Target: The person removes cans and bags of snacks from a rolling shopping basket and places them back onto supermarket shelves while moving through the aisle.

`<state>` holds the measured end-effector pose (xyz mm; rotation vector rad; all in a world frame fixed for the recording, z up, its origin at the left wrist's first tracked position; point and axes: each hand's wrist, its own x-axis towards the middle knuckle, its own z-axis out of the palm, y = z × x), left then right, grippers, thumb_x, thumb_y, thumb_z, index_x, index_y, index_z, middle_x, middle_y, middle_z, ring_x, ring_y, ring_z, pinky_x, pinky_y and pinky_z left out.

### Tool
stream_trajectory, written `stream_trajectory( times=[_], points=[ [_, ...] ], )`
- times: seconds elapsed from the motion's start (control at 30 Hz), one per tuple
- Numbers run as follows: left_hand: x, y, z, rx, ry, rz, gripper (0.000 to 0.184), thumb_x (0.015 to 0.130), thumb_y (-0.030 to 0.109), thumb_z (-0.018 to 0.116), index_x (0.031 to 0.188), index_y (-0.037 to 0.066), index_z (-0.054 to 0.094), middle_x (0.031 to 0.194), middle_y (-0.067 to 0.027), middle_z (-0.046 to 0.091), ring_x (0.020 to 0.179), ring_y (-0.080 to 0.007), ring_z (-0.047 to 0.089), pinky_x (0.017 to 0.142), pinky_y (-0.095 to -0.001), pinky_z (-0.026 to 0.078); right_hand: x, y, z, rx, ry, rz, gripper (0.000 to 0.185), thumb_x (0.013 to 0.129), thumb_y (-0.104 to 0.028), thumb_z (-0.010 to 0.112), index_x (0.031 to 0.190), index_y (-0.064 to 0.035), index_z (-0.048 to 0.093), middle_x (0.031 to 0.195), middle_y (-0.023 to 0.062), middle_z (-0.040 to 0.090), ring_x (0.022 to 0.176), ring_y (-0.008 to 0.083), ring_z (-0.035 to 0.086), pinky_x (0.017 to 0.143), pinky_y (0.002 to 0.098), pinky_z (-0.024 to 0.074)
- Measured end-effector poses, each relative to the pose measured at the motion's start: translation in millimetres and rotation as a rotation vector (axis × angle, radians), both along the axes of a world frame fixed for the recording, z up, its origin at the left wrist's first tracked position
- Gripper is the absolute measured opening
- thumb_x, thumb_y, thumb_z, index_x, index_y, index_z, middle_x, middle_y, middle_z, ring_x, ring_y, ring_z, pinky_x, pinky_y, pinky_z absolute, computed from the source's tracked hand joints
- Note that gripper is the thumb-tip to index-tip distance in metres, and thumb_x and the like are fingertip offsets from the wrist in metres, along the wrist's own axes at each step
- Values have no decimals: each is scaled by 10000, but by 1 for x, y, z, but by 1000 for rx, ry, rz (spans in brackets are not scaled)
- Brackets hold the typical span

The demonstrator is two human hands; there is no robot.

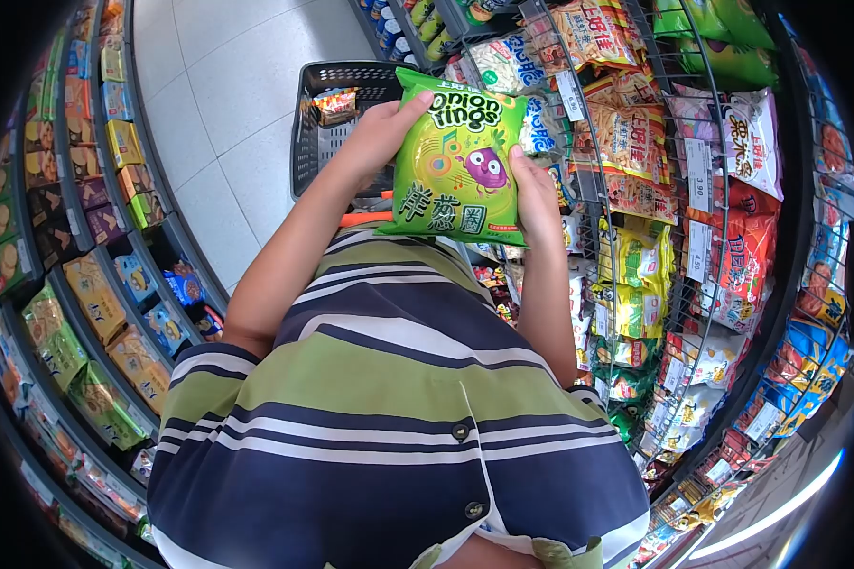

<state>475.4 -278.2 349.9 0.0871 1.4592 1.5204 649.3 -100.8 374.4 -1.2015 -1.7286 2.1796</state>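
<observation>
A green bag of onion rings [460,161] is held up in front of me, its printed front facing the camera. My left hand [384,133] grips the bag's left edge, thumb over the front. On the opposite edge, my right hand [535,194] holds it with the thumb on the front and the other fingers partly hidden. Behind and left of the bag stands a black shopping basket [306,142], partly covered by the bag and my left arm. A small snack packet [335,106] lies inside it.
Wire racks with hanging and stacked snack bags [626,137] rise close on my right. Shelves of boxed and bagged goods [95,284] run along the left. Between them lies a pale tiled floor [213,85]. Price tags [698,175] hang on the right racks.
</observation>
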Motion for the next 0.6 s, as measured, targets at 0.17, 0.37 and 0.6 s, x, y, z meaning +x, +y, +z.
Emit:
stream_trajectory(
  times=[0.17,0.37,0.6],
  points=[
    [0,2,-6,37,-3,42,603,1009,564,617,1209,2,700,1060,-67,745,895,-114,687,773,-290,545,0,3,-3,-51,22,8,452,1094,-368,556,1226,49,671,1110,115,745,926,142,710,832,283,568],
    [-2,0,0,12,-5,21,584,1019,549,611,1227,10,698,1077,-58,746,925,-119,688,805,-288,543,-1,4,-4,-64,40,19,439,1098,-359,546,1220,44,672,1105,110,745,929,139,708,837,284,567],
    [-1,3,8,66,45,47,555,1052,504,579,1279,5,662,1150,-66,731,1027,-118,666,938,-288,509,-3,5,-4,-71,46,13,424,1113,-336,509,1250,41,649,1145,111,743,956,152,720,862,301,574]
  ],
)
